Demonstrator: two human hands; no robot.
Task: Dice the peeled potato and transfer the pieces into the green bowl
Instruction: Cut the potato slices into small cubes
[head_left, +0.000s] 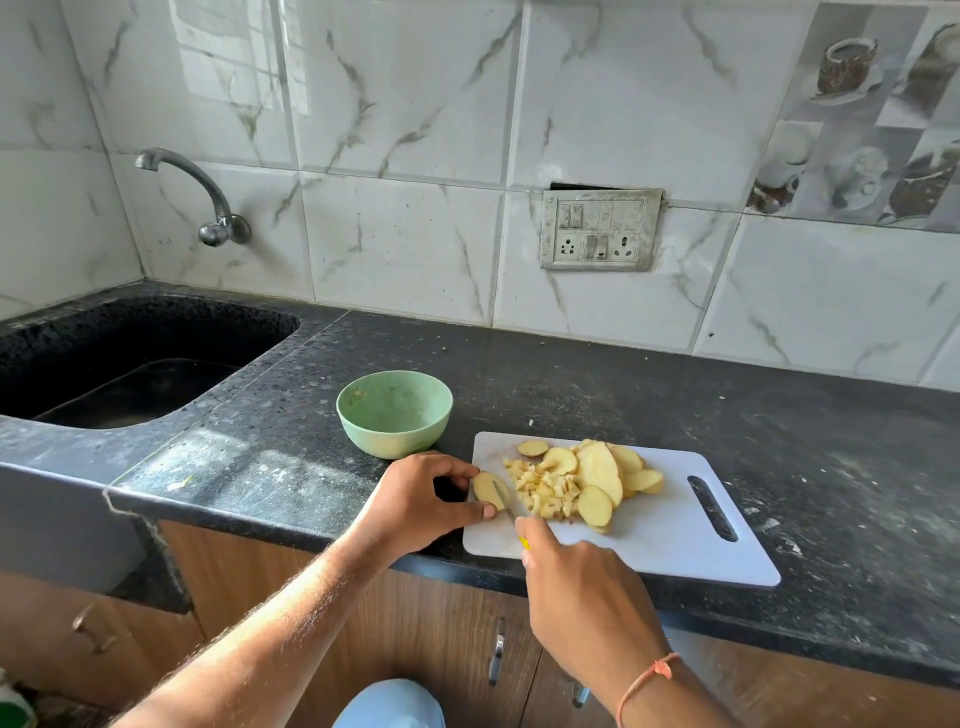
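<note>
Left hand (415, 499) at near-left corner of white cutting board (675, 540), thumb and fingertips pinching one potato slice (487, 488) flat against the board. Right hand (582, 587) over the board's near edge, fingers curled around a yellow-handled knife (503, 498); handle mostly hidden in the grip, only a sliver of yellow showing. Blade thin, lying across the pinched slice, tip toward the far side. Hands close but not touching, knife between them. Orange thread bracelet (649, 675) on right wrist. Just right of the blade, a heap of small diced pieces (545, 491); beyond and right of that, uncut slices (602, 470) overlapping in a loose pile, one small slice lying apart at the board's far-left edge. Green bowl (394, 413) on dark speckled counter (727, 405), just beyond the left hand and near the board's far-left corner; a few specks inside, contents otherwise not discernible. Black sink (130, 364) recessed at left, chrome tap (202, 200) on marble-pattern tiled wall above it. Switch panel (600, 228) on wall behind the board. Wooden cabinet doors (441, 623) below the counter.
</note>
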